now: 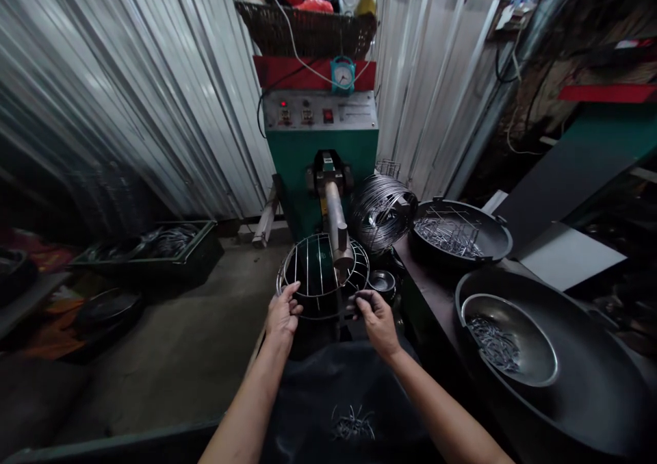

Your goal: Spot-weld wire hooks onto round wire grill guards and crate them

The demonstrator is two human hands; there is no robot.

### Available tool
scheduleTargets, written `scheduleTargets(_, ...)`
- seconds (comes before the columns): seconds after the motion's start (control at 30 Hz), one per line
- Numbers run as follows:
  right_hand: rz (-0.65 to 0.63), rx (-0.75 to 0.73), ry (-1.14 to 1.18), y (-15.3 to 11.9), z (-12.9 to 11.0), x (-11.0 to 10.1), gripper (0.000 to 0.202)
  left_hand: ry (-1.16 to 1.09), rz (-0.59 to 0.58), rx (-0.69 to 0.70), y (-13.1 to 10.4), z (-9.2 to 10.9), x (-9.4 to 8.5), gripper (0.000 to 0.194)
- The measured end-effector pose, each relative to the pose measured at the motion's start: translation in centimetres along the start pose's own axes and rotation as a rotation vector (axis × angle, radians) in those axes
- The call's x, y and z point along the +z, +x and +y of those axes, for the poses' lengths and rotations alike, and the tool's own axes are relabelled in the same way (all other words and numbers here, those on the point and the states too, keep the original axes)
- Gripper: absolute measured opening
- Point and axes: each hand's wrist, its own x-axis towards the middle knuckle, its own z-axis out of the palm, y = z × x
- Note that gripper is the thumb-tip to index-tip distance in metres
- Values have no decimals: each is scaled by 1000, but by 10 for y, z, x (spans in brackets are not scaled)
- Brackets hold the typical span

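Observation:
A round wire basket (319, 267) with a hoop rim and several cross wires sits under the metal arm (336, 217) of a green welding machine (287, 152). My left hand (284, 311) is closed on the left side of its rim, thumb and index finger on the wire. Close to the basket's right front edge, my right hand (377, 317) is closed in a pinch. Something thin and dark may be between those fingertips, but it is too small to make out. Short curved wire pieces (353, 424) lie in a pile on the dark apron (302, 402) over my lap.
Right of the machine are a coil of wire (382, 211), a wide pan (500, 235) with wire pieces and a larger pan (590, 382) holding a steel bowl (547, 375). On the left floor stands a green crate (205, 241). A small clock (343, 74) hangs above the control panel (354, 113).

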Motion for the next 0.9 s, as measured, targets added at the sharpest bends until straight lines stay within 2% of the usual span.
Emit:
scheduleTargets(0.07,17,-49,21,1,-7,-1,19,27,20,16,1,0,1,48)
scheduleTargets(0.13,-21,-50,-27,3,-6,-3,17,51,35,32,2,-2,2,50)
scheduleTargets(0.23,-106,-26,-217,5,5,-7,13,67,47,17,2,-5,1,51)
scheduleTargets(0.37,-120,-33,-369,7,18,-11,11,93,42,31,-2,-5,2,52)
scheduleTargets(0.57,-129,5,-314,11,18,-9,13,133,57,59,-5,-2,5,54)
scheduleTargets(0.9,-158,23,-238,16,16,-7,12,127,80,31,1,-2,3,52)
